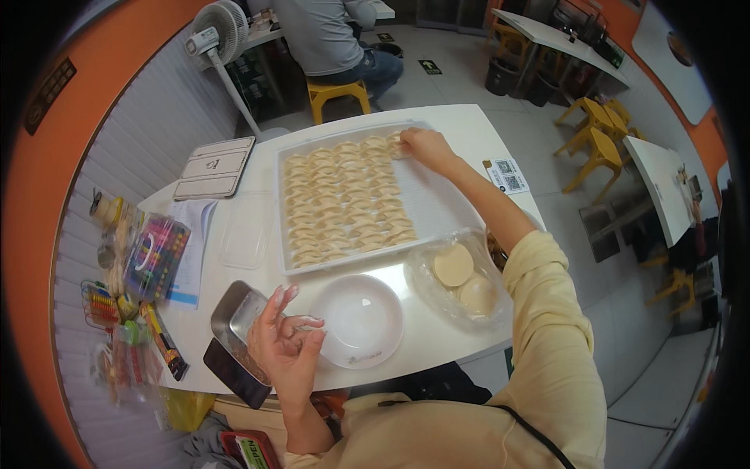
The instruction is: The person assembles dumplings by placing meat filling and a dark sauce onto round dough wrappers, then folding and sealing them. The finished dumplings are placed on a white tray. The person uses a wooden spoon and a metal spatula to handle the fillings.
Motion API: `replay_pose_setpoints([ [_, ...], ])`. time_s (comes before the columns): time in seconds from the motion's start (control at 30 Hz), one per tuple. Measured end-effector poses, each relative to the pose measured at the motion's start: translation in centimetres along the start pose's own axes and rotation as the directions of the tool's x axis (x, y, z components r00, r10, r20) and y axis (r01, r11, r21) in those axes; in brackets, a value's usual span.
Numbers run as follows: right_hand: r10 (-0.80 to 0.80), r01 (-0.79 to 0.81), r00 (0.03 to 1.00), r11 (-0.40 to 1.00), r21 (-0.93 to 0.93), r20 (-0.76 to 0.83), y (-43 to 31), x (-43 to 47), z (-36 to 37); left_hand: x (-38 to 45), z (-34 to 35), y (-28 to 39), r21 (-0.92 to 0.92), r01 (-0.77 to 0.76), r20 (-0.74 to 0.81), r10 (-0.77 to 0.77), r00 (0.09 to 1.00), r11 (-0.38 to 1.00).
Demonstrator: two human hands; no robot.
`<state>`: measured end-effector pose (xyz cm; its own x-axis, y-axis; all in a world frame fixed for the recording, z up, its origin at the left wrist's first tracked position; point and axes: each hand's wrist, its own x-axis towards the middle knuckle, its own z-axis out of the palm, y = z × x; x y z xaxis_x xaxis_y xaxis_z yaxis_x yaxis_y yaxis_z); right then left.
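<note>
My right hand (426, 148) reaches to the far side of a white plastic tray (445, 202), its fingers on a dumpling (396, 145) at the top of the rightmost row. Several rows of folded dumplings (345, 199) fill the tray's left and middle. My left hand (288, 340) is raised with its fingers apart and whitened, holding nothing. Beneath it stands a metal container (229, 302) with filling at the bottom, partly hidden by that hand. A white bowl (366, 319) sits just to its right. Round dough wrappers (453, 265) lie in a clear plastic bag (419, 269).
A dark phone (237, 375) leans by the metal container. At left are a tablet case (214, 168), papers (196, 252), a box of coloured beads (157, 255) and a clear lid (245, 234). A fan (220, 35) and a seated person (325, 41) are beyond the table.
</note>
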<state>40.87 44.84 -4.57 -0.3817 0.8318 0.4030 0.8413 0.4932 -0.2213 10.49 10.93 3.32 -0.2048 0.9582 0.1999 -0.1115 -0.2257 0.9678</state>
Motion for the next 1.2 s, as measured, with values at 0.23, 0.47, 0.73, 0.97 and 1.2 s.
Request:
replay_pose_setpoints([
  [0.23,0.032,-0.032,0.999,0.999,-0.011,0.042,0.3,-0.1,0.3,0.0,0.0,-0.3,0.041,0.013,-0.015,-0.012,1.0,0.999],
  [0.47,-0.003,0.005,1.0,0.998,-0.069,0.023,0.5,-0.4,-1.1,-0.2,-0.5,0.7,0.037,-0.018,-0.057,0.02,0.998,0.999],
  [0.73,-0.085,0.083,0.996,0.995,-0.054,-0.034,-5.0,-5.6,-11.9,-2.3,-2.3,3.3,0.129,-0.09,-0.116,0.105,0.988,0.988],
  [0.97,-0.206,0.224,0.961,0.971,-0.081,0.184,-10.3,-17.9,-15.3,-6.6,-5.3,4.3,0.273,-0.13,-0.178,0.182,0.967,0.953],
  [1.2,-0.074,0.028,0.995,0.846,-0.532,-0.065,-10.1,-20.8,-8.7,-11.4,-6.6,6.3,0.5,-0.038,-0.267,0.196,0.944,0.865],
])
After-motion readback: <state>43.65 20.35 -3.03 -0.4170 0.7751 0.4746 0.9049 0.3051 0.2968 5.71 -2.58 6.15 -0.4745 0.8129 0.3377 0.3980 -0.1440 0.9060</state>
